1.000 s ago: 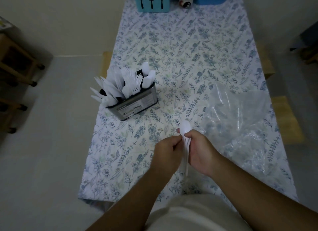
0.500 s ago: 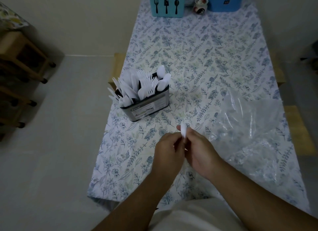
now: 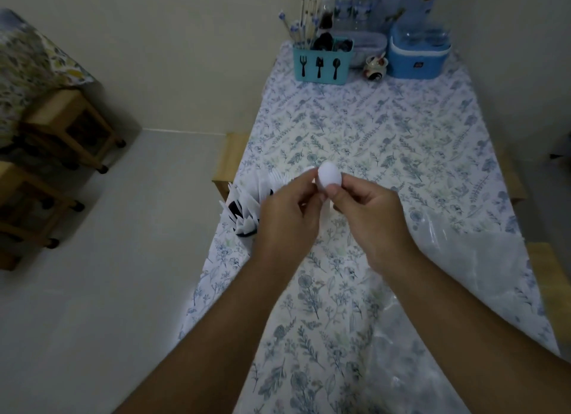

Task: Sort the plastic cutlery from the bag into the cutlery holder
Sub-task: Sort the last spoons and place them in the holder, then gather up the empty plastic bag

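A white plastic spoon stands upright between my two hands, bowl on top, above the flowered tablecloth. My left hand and my right hand both pinch it just below the bowl; the handle is hidden behind my fingers. The dark cutlery holder, full of white plastic forks, knives and spoons, sits behind my left hand near the table's left edge and is mostly covered by it. The clear plastic bag lies flat on the table to the right of my right forearm.
At the far end stand a teal cutlery caddy, a small ceramic jar, a blue lidded box and water bottles. Wooden stools are on the floor at the left. The table's left edge runs close to the holder.
Both hands have lifted the spoon up and away from the table, toward the holder. The camera has tilted up, so the far end of the table shows.
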A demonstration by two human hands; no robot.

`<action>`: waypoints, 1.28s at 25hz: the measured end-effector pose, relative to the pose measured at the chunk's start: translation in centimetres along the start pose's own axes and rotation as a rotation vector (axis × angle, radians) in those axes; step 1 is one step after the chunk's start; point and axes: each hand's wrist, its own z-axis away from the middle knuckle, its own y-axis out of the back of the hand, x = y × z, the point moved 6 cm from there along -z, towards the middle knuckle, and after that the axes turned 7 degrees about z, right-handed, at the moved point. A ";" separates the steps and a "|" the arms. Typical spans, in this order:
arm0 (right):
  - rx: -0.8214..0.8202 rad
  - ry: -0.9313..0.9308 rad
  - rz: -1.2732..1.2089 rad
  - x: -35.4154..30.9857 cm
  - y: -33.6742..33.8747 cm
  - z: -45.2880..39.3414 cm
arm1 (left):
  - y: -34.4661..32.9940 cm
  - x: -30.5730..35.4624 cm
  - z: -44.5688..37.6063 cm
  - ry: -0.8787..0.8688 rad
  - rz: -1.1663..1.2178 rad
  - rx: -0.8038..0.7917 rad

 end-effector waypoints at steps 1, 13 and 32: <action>0.017 0.035 0.007 -1.1 -0.1 -0.9 | 0.4 0.3 -1.1 -0.001 0.015 0.025; -0.065 0.117 0.531 1.5 -2.6 -5.0 | 1.3 -2.0 -3.8 0.082 -0.400 0.073; -0.035 -0.326 0.977 21.0 15.5 18.7 | -17.3 -13.1 18.0 -0.298 -0.719 -0.815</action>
